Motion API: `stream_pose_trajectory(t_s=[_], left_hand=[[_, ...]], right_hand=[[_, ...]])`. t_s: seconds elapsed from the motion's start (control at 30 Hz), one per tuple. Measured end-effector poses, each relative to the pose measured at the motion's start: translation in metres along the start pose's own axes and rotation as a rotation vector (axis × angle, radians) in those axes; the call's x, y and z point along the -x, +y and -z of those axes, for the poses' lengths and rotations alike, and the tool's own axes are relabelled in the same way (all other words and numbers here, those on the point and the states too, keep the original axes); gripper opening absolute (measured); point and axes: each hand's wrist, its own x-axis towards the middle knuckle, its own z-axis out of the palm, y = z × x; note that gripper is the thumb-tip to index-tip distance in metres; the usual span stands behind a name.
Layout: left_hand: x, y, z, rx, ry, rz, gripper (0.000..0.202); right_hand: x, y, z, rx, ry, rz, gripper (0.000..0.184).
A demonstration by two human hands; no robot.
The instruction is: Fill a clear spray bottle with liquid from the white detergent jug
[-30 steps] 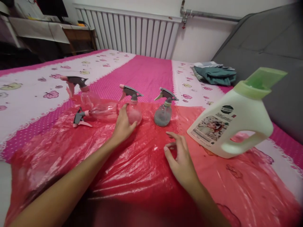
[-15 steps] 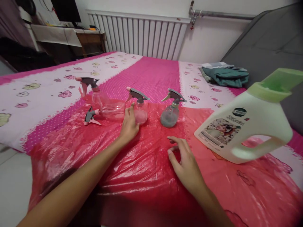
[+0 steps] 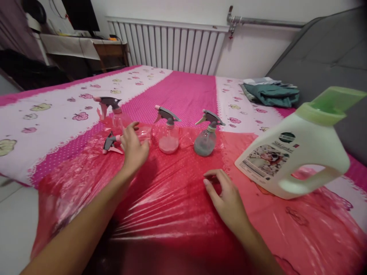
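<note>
"Starting at the grip: what does the left hand hold?"

"Nothing confirmed. Thumb and fingers are spread apart over the lying spray bottle, which is partly hidden beneath them. Contact cannot be determined."

"And the right hand?"

"Unladen. Fingers loosely curled, a gap between thumb and fingertips, above the red plastic sheet."

"Position of the bottles?"

"The lying spray bottle is on its side, nozzle end to the left. Just right of it, the pink-collared bottle stands upright; farther right and apart from it, the green-collared bottle does likewise. A rear bottle appears upright behind the lying one, its base out of sight."

"What is done, in your judgement?"

"Two bottles look settled: both upright, spray heads fitted, liquid visible low inside, neither in hand."

"What is outstanding?"

"The lying spray bottle has not been stood up. Its contents, and those of the rear bottle, cannot be established."

"Surroundings?"

"A large white jug, green cap on, stands at the right on the sheet. Folded cloths lie beyond it on the bedspread."
</note>
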Motion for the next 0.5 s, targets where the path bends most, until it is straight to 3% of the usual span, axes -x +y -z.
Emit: stream_pose_trajectory(t_s=[0.1,0.3,0.5], left_hand=[[-0.009,-0.005,0.007,-0.188,-0.088,0.007,0.053],[-0.010,-0.016,0.011,-0.416,-0.227,-0.139,0.068],[-0.026,-0.027,0.017,-0.544,-0.254,-0.122,0.070]], right_hand=[[0.000,0.000,0.000,-0.001,-0.001,0.003,0.032],[0.003,0.000,0.002,-0.011,-0.036,-0.025,0.032],[0.002,-0.003,0.006,-0.029,-0.051,-0.055,0.033]])
